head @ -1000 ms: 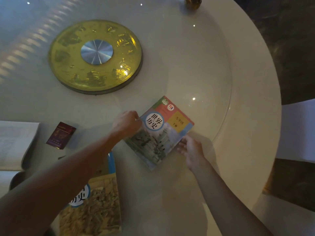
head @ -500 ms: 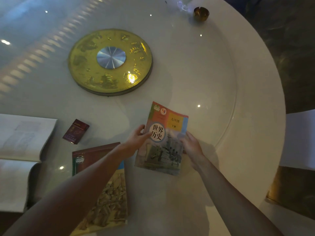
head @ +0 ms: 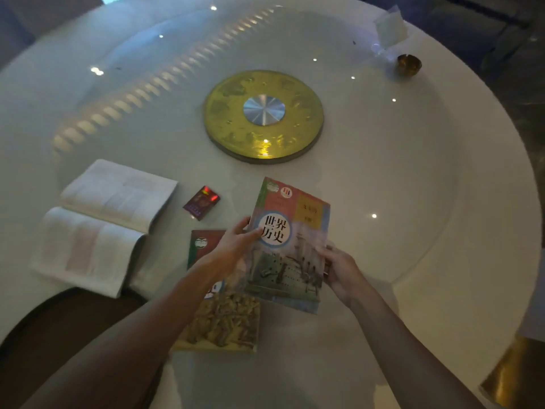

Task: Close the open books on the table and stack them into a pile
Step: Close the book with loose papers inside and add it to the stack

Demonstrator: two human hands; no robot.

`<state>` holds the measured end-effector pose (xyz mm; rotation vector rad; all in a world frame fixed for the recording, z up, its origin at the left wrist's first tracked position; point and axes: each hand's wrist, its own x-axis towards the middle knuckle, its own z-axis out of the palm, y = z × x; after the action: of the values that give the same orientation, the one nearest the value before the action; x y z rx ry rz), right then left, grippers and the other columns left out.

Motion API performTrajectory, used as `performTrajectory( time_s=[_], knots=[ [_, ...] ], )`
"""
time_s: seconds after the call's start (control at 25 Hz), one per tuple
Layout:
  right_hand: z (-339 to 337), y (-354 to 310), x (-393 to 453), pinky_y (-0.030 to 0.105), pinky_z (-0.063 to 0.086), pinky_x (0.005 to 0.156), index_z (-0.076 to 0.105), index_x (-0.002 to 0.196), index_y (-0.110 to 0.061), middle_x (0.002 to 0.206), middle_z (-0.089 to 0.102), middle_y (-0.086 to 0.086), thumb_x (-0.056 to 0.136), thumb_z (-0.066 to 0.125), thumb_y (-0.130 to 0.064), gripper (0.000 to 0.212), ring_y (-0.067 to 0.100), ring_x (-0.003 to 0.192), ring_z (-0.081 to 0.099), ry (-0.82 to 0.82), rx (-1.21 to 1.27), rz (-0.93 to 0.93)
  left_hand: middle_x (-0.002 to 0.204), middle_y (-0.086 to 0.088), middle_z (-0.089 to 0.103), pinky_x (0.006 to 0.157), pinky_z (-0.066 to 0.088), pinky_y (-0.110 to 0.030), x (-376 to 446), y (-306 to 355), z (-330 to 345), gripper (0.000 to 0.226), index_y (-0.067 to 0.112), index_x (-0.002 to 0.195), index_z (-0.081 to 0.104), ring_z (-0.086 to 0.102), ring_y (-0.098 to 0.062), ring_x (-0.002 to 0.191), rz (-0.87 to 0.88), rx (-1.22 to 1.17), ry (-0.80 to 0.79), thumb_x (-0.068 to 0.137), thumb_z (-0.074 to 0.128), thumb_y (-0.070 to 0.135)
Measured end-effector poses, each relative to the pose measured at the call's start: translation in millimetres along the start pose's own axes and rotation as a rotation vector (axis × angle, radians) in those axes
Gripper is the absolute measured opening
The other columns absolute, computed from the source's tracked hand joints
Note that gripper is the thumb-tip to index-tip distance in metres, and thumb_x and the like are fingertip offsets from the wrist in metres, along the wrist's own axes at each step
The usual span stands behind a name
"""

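A closed history textbook [head: 290, 246] with a colourful cover and a white title circle is held in both hands over the table. My left hand [head: 236, 249] grips its left edge, thumb on the cover. My right hand [head: 339, 270] grips its right edge. Its lower left corner overlaps a second closed book [head: 224, 323] with a yellow-brown cover, which lies flat near the table's front edge. An open book [head: 103, 225] with white pages lies to the left.
A small dark red packet [head: 202, 202] lies between the open book and the held book. A gold turntable disc [head: 264, 116] sits at the centre of the round white table [head: 442, 202]. A small brass bowl [head: 408, 64] stands far right.
The held textbook has turned upright and moved left toward the yellow-brown book, now overlapping it. The view has shifted, bringing the open book fully into sight.
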<state>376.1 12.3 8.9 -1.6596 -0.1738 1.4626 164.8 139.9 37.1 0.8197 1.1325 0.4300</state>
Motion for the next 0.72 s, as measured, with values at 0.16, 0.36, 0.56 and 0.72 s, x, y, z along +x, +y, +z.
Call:
performTrajectory(
  time_s=[0.16, 0.36, 0.56, 0.72],
  knots=[
    [48.3, 17.3, -21.0, 0.049, 0.062, 0.076, 0.076, 0.100, -0.010, 0.106, 0.080, 0.018, 0.103, 0.061, -0.015, 0.016, 0.034, 0.091, 0.077, -0.006, -0.275, -0.090, 0.111, -0.010, 0.072, 0.078, 0.057, -0.029, -32.5, -38.1, -49.8, 0.028, 0.004, 0.123, 0.064, 0.069, -0.028, 0.106, 0.138, 0.275, 0.243, 0.095, 0.063, 0.008],
    [99.8, 67.9, -28.3, 0.058, 0.061, 0.073, 0.072, 0.094, 0.005, 0.094, 0.079, 0.022, 0.096, 0.066, -0.023, 0.028, 0.042, 0.089, 0.075, -0.028, -0.522, -0.131, 0.100, -0.004, 0.075, 0.075, 0.060, -0.037, -62.7, -89.1, -101.5, 0.023, 0.013, 0.113, 0.070, 0.072, -0.022, 0.096, 0.104, 0.489, 0.441, 0.090, 0.066, 0.012],
    [123.0, 112.2, -31.2, 0.038, 0.055, 0.073, 0.063, 0.098, -0.010, 0.100, 0.069, 0.012, 0.100, 0.044, -0.022, 0.022, 0.032, 0.088, 0.066, 0.100, -0.902, -0.227, 0.104, -0.004, 0.054, 0.091, 0.053, -0.041, -81.0, -113.3, -121.6, 0.044, 0.020, 0.129, 0.058, 0.056, -0.025, 0.103, 0.119, 0.812, 0.415, 0.086, 0.065, 0.015],
    [122.8, 117.2, -28.9, 0.042, 0.056, 0.077, 0.062, 0.098, -0.010, 0.108, 0.062, 0.012, 0.096, 0.050, -0.012, 0.013, 0.034, 0.095, 0.061, 0.158, -0.970, -0.298, 0.108, -0.004, 0.051, 0.096, 0.049, -0.040, -80.6, -118.6, -128.0, 0.045, 0.022, 0.132, 0.057, 0.050, -0.025, 0.115, 0.101, 0.813, 0.364, 0.088, 0.065, 0.016]
  ],
)
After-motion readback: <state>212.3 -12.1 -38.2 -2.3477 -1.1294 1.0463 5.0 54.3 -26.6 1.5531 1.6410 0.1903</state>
